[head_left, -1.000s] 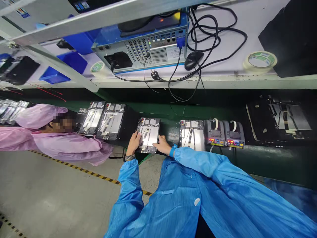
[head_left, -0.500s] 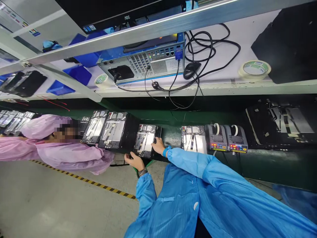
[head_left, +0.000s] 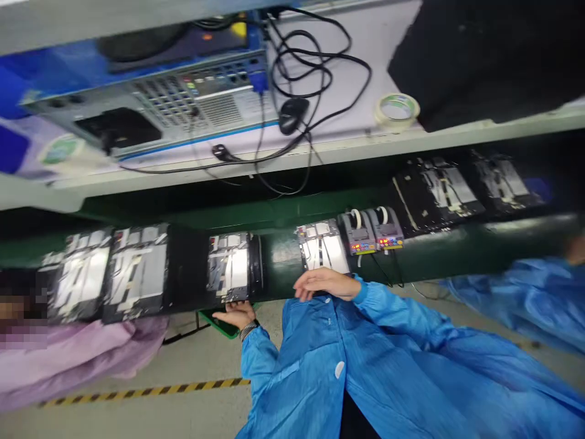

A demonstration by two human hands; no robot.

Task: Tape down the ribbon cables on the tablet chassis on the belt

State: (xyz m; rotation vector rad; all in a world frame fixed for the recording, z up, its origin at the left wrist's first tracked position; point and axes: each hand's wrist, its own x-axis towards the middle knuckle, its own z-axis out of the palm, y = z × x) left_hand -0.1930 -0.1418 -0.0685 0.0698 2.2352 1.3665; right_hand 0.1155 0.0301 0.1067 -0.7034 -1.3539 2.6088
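Observation:
My left hand (head_left: 238,315) is open, palm turned up, with its fingertips at the near edge of a stack of opened tablet-like devices (head_left: 228,267). The fingertips are partly hidden by that edge, and whether they touch it I cannot tell. My right hand (head_left: 325,284) is off the stack, its fingers stretched out and holding nothing. It hovers at the near edge of another opened device (head_left: 322,247), covering a small part of it. Both devices show silver plates and dark strips.
Two grey tape dispensers (head_left: 363,235) with lit displays stand to the right. More opened devices (head_left: 137,271) lie left, beside a person in pink (head_left: 91,356). Further devices (head_left: 450,186) lie right, near a blue sleeve (head_left: 516,292). A shelf above carries a computer case (head_left: 183,103) and cables.
My right hand has let go of the stack's right side and moved right. My left hand has turned palm up by the near edge. The view has shifted right.

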